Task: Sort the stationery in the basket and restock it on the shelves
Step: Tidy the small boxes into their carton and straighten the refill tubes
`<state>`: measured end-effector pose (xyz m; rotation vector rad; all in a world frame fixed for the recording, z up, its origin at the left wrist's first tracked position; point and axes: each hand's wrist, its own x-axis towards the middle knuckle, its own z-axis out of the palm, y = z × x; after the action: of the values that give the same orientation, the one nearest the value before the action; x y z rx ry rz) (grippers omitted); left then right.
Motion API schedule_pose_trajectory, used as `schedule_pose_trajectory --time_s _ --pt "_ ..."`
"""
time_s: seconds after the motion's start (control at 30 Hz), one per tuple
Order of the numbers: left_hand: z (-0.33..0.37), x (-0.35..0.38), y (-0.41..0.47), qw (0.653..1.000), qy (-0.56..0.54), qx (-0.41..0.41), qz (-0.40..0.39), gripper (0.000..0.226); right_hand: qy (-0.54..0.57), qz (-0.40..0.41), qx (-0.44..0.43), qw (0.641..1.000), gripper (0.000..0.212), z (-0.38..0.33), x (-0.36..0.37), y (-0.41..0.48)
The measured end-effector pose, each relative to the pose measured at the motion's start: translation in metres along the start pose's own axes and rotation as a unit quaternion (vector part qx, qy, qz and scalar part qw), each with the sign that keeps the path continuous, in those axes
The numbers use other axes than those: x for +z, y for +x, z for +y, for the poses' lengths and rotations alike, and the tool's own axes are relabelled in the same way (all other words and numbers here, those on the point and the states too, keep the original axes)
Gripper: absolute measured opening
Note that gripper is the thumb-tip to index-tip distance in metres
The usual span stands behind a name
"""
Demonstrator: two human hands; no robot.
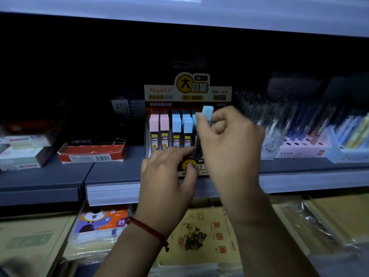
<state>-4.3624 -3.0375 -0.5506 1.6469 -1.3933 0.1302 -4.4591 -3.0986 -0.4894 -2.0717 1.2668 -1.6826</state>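
Note:
A pencil-lead display box [187, 92] with a yellow header card stands on the dark shelf [111, 172]. Pink-capped [159, 121] and blue-capped lead tubes [176, 124] stand in rows inside it. My right hand [229, 136] pinches a blue-capped lead tube [207, 111] at the right end of the row, its cap raised above the others. My left hand [169, 176], with a red string bracelet at the wrist, rests its fingers on the box's front lip. The basket is out of view.
A red open carton [91, 152] and white boxes [22, 150] sit to the left. Pens stand in a pink holder [303, 146] and a clear bin [347, 148] to the right. Below the shelf lie notebooks [203, 234] and a crayon pack [101, 218].

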Motion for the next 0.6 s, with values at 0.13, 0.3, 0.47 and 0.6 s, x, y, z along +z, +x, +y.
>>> schedule_pose_trajectory --time_s 0.13,0.3,0.47,0.6 --pt "0.001 -0.001 -0.001 1.0 -0.013 0.0 0.01 0.034 0.069 0.009 -0.023 0.997 0.021 -0.007 -0.015 0.016" --pt "-0.001 -0.001 0.001 0.996 -0.086 -0.011 0.026 0.029 0.114 -0.094 0.014 0.989 0.01 0.002 -0.025 0.018" --pt "-0.003 -0.002 0.004 0.994 -0.109 -0.016 0.029 0.024 0.134 -0.127 -0.003 0.983 0.016 0.009 -0.029 0.019" --pt "-0.005 -0.001 0.003 0.998 -0.057 0.002 0.012 0.021 0.147 -0.152 -0.015 0.977 0.019 0.009 -0.033 0.02"
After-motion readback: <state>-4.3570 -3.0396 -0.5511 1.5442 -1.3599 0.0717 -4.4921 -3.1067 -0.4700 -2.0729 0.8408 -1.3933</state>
